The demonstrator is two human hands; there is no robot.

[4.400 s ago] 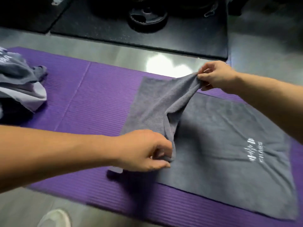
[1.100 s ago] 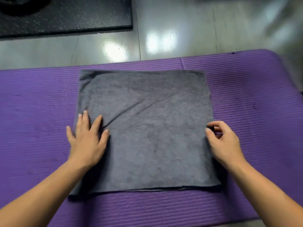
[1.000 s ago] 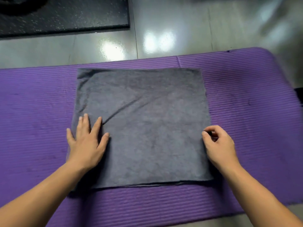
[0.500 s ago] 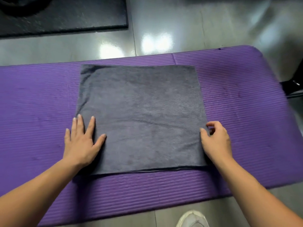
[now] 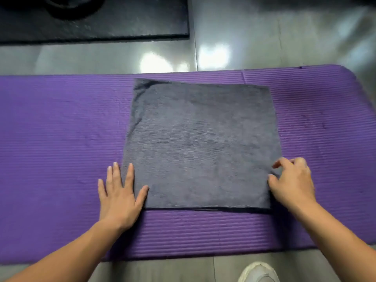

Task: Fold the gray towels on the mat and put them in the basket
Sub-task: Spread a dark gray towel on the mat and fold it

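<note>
Towel: folded flat, roughly square, on the purple mat; between your hands
Left hand: fingers spread and straight; thumb and forefinger lie on the near-left corner; the rest on the mat
Right hand: blurred; thumb and curled fingers pinch the near-right edge

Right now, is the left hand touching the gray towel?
Touching. The head view shows the left hand lying flat, thumb and forefinger resting on the gray towel at its left edge.
</note>
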